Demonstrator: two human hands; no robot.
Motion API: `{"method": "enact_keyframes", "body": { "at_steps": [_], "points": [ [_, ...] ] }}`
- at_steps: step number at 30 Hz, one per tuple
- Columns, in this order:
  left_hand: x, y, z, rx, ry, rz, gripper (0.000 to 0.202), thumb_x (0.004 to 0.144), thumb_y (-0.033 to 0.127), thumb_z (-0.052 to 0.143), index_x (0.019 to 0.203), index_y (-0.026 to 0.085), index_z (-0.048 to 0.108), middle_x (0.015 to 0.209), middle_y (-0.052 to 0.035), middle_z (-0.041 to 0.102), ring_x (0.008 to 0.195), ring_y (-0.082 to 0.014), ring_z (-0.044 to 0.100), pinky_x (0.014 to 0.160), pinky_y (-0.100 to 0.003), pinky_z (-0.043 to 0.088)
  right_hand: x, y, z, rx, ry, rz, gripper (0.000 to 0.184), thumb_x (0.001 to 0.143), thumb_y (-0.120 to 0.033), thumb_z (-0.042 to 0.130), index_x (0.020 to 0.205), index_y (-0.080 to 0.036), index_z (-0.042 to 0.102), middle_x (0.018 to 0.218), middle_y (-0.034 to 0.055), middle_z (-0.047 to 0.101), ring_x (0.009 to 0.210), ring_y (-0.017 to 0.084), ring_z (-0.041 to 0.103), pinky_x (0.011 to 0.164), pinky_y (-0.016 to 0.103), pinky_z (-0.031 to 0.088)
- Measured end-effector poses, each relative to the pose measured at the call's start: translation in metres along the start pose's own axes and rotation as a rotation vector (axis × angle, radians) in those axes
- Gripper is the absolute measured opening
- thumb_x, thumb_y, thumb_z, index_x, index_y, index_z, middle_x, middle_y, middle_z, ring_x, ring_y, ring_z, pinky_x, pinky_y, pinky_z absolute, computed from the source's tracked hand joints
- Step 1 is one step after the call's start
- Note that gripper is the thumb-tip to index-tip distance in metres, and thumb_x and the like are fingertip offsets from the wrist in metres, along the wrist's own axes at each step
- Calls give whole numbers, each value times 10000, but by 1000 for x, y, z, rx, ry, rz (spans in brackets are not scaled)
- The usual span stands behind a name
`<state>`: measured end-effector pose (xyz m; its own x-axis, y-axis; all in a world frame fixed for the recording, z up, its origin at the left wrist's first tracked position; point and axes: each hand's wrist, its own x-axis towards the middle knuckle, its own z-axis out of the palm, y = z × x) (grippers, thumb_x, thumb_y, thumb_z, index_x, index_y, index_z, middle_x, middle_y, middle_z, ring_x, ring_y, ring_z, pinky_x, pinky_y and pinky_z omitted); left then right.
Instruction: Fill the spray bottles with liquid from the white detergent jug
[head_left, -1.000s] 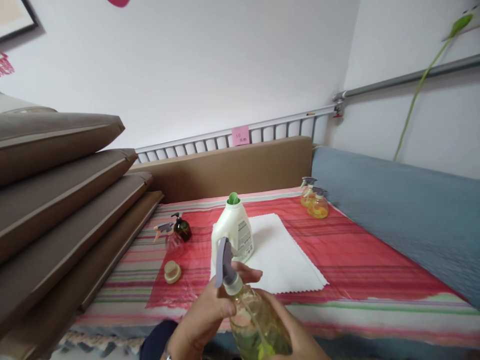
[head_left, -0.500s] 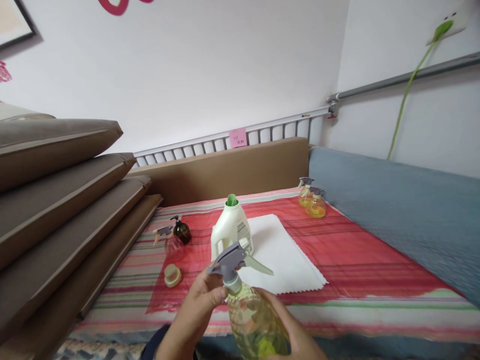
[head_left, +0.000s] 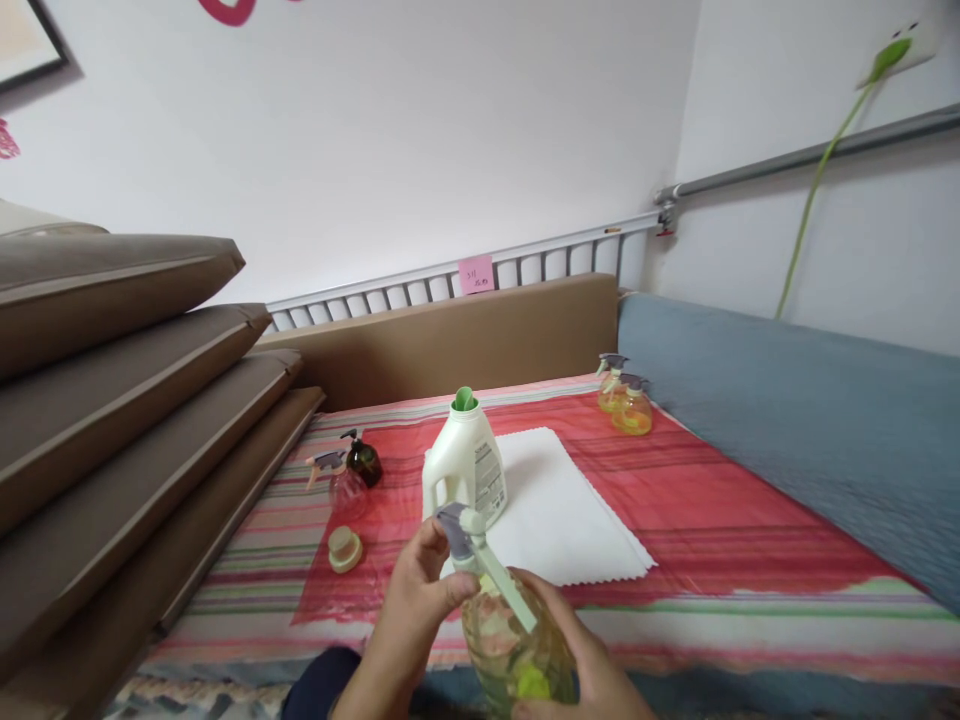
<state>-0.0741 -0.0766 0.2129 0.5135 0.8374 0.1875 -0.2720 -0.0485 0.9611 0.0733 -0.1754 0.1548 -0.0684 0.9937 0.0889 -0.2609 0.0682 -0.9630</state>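
Low in the middle of the view, a clear spray bottle (head_left: pixel 517 650) with yellowish liquid is held between both hands. My left hand (head_left: pixel 424 595) is closed on its grey spray head (head_left: pixel 456 530), thumb in front at the neck. The pale trigger points down toward the lower right. My right hand (head_left: pixel 581 650) wraps the bottle's body from the right side. Just beyond stands a white detergent jug (head_left: pixel 466 455) with a green spout in its open neck, at the left part of a white cloth (head_left: pixel 570 520).
On the left are a clear spray bottle (head_left: pixel 346 490), a dark pump bottle (head_left: pixel 364 462) and a pale round cap (head_left: pixel 344 549). Two spray bottles with yellow liquid (head_left: pixel 631 412) stand at the back right. Stacked brown cushions (head_left: pixel 135 390) rise at the left; a blue padded side (head_left: pixel 787 410) bounds the right.
The spray head has turned: its trigger pointed to the right before and now points down toward me. My left hand has twisted with it, while my right hand keeps its hold on the body.
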Motion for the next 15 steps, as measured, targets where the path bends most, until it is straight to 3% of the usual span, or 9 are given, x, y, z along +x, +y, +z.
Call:
{"method": "enact_keyframes", "body": {
  "at_steps": [3,5,8,12,15],
  "points": [
    [-1,1,-1,44,-43,-92,347,640,417,753,859,153,700,828,-61,674,776,-195,584,722,-279,447,-2,-3,2,36,-22,49,907,530,-507,776,1273,-233,335,1205,113,581,1118,279,545,919,354,430],
    [-3,3,-2,47,-103,-146,422,667,456,720,962,155,695,983,-102,676,888,-237,582,762,-304,448,-1,-4,2,62,-22,64,925,518,-556,766,1275,-228,348,1200,110,586,1121,284,543,918,360,432],
    [-4,5,-2,83,-106,-140,611,574,525,756,1073,186,653,1112,-122,640,1024,-306,534,805,-345,439,2,-3,1,-2,-16,38,970,507,-612,740,1301,-226,338,1233,119,570,1160,295,518,948,371,414],
    [-5,1,-1,231,-23,-5,517,619,551,709,973,176,674,906,-93,657,839,-256,552,771,-350,422,2,0,0,-55,5,69,967,503,-549,771,1313,-233,345,1271,123,550,1171,307,512,962,383,410],
    [-6,0,-1,174,-120,17,427,667,517,688,898,158,692,830,-75,651,733,-201,543,773,-336,414,-1,5,-1,0,-14,126,885,531,-529,773,1290,-259,408,1280,97,549,1206,312,484,982,394,402]
  ]
}}
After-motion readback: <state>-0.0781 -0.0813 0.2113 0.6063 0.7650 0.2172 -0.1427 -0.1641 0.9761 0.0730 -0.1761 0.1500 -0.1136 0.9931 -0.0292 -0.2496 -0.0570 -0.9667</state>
